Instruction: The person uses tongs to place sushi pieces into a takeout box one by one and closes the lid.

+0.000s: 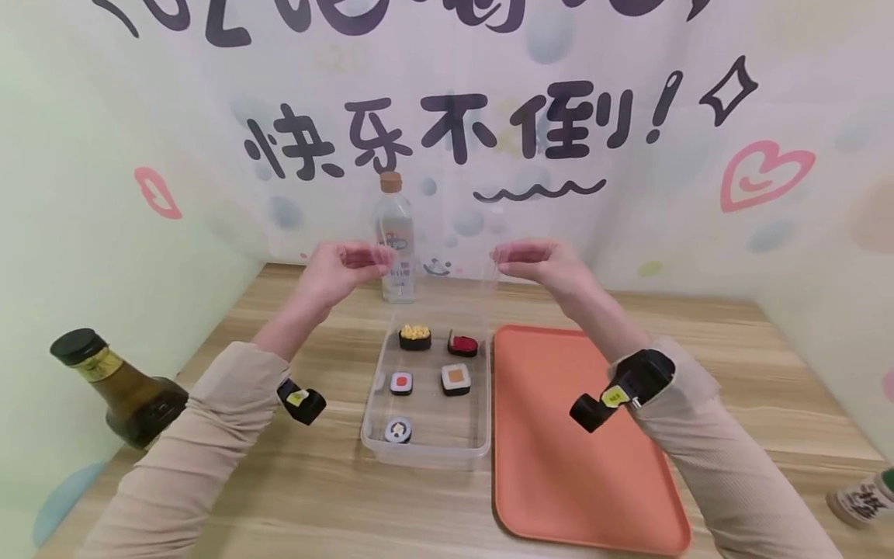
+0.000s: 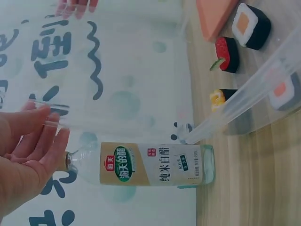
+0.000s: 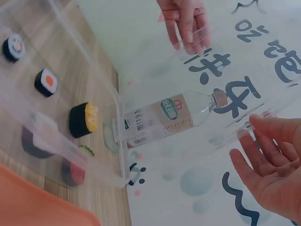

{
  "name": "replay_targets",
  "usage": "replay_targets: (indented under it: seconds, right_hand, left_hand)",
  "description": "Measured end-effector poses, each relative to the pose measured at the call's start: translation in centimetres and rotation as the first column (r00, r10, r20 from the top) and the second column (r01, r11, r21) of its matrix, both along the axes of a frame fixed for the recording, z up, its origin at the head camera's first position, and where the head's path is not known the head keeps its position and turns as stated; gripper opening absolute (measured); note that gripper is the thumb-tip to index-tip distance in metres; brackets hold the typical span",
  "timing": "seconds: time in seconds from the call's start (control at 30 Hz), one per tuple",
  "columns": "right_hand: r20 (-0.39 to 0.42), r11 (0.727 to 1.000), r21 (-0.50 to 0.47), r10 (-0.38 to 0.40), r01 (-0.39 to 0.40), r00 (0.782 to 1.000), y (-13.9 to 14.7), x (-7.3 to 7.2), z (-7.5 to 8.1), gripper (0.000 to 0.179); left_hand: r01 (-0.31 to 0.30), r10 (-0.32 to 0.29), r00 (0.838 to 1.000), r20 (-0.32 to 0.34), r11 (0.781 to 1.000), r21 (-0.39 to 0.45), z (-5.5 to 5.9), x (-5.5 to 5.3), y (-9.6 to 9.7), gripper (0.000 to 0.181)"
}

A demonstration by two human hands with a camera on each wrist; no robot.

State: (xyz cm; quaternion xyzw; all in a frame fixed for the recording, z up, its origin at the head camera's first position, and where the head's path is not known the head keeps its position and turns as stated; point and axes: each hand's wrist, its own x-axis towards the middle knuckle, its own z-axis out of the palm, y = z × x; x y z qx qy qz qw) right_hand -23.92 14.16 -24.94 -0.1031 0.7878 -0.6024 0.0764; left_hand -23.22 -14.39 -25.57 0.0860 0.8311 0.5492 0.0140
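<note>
My left hand (image 1: 342, 272) and right hand (image 1: 541, 268) pinch opposite sides of a clear plastic lid (image 1: 450, 291), raised steeply at the far end of a clear plastic box (image 1: 447, 452). Whether the lid is joined to the box, I cannot tell. Inside the box sit several sushi pieces: a yellow-topped one (image 1: 415, 337), a red-topped one (image 1: 462, 344), and rolls with orange (image 1: 455, 379), red (image 1: 401, 382) and pale (image 1: 398, 429) centres. In the left wrist view, thumb and fingers (image 2: 47, 117) meet at the lid's edge. The right wrist view has the right hand (image 3: 273, 165) at the other edge.
A white vinegar bottle (image 1: 398, 287) stands behind the box, near the left hand. Right of the box lies an orange tray (image 1: 580, 442), partly under the right arm. A dark bottle (image 1: 140, 400) is at the left, a small seasoning jar (image 1: 862, 501) at the right.
</note>
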Motion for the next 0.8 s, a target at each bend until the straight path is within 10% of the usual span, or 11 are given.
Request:
replay_targets:
  seconds: [0.33,0.53,0.63,0.8]
  right_hand:
    - [0.142,0.983,-0.158,-0.072,0.094,0.987,0.1,0.6,-1.0,0.039]
    - [0.091,0.994,0.024,-0.111,0.109,0.99,-0.4,0.5,-1.7,0.043]
    - [0.053,0.988,0.111,-0.112,0.106,0.992,-0.7,0.8,-2.2,0.041]
    - [0.024,0.975,0.206,-0.083,0.077,0.996,-1.5,1.8,-3.3,0.04]
  left_hand:
    - [-0.006,0.005,1.0,0.005,1.0,0.022,-1.6,-0.1,1.1,0.028]
    - [0.027,-0.03,0.997,0.072,0.998,0.049,-1.7,0.3,1.8,0.044]
    - [0.068,-0.062,0.996,0.06,0.992,-0.106,-2.0,0.7,1.9,0.049]
    - [0.109,-0.076,0.992,0.099,0.917,-0.384,-3.3,1.5,2.0,0.047]
